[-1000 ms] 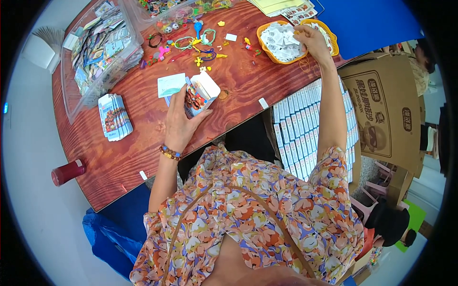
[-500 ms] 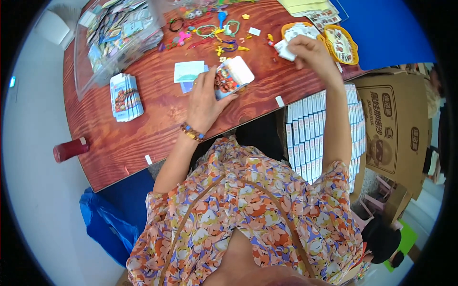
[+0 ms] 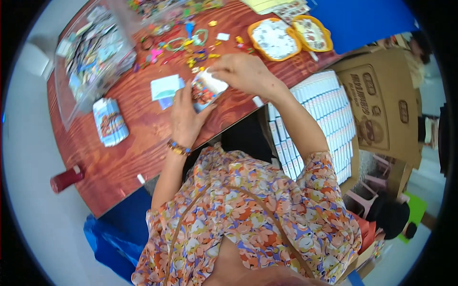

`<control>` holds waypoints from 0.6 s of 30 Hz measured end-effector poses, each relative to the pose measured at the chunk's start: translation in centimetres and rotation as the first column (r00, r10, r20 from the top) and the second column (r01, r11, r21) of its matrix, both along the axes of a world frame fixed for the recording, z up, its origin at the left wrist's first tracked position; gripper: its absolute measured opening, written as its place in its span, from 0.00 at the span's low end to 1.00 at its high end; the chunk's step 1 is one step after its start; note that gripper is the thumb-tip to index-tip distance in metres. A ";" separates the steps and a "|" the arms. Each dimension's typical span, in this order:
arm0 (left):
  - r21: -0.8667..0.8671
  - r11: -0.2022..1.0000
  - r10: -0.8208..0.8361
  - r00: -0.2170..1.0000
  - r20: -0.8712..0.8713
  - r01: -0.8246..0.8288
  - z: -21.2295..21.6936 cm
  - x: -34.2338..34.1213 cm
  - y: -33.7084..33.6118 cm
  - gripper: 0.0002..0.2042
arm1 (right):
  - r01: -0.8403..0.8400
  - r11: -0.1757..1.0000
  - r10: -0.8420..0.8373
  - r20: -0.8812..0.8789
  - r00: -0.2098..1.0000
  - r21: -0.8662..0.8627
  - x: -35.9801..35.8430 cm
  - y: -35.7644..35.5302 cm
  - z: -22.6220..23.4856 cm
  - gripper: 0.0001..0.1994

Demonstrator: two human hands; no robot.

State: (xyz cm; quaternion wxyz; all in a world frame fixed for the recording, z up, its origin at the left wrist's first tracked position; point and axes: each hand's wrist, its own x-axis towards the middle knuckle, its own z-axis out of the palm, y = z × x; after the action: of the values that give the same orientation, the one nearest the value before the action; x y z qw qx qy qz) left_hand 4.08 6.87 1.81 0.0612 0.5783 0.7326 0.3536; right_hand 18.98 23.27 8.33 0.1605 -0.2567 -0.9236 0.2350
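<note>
A printed box [image 3: 204, 93] is held above the tabletop [image 3: 148, 138] by the left hand [image 3: 185, 112], its thumb closed on one side and its fingers on the other. The right hand [image 3: 234, 74] is curled at the box's mouth, fingers drawn together; whether anything is pinched there cannot be told. The box is judged to be partly done: its top is not yet shut. A stack of flat printed boxes [image 3: 110, 121] is judged to be left unfilled, while rows of white boxes [image 3: 324, 109], set beside the tabletop, seem finished.

Counted are one box in hand, one stack, two cards (a pale green card [image 3: 164, 88] overlapping a violet card [image 3: 165, 103]), two yellow baskets [image 3: 261, 51], two clear bins [image 3: 71, 107] and one red cylinder [image 3: 67, 179]. The stacked boxes, the rows and the scattered trinkets [image 3: 156, 55] cannot be counted exactly.
</note>
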 end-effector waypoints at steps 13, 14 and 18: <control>0.008 1.000 0.017 0.998 0.057 -0.017 1.1 -0.9 -0.6 0.41 | 0.833 0.544 -0.772 0.448 0.452 0.096 18.3 23.0 -3.4 0.21; 0.005 1.000 0.020 0.998 0.053 -0.021 1.1 -0.9 -0.7 0.41 | 0.832 0.547 -0.769 0.448 0.456 0.093 18.2 22.7 -3.3 0.21; 0.005 1.000 0.014 0.996 0.083 -0.015 1.3 -1.2 -0.7 0.41 | 0.810 0.547 -0.798 0.159 0.581 -0.211 20.4 22.8 -3.5 0.08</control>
State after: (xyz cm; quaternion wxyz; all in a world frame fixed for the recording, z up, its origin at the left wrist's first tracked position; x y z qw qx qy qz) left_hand 2.85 6.19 3.16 0.0873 0.5581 0.7325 0.3799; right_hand 39.38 46.09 4.78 0.1944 -0.6743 -0.6675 0.2490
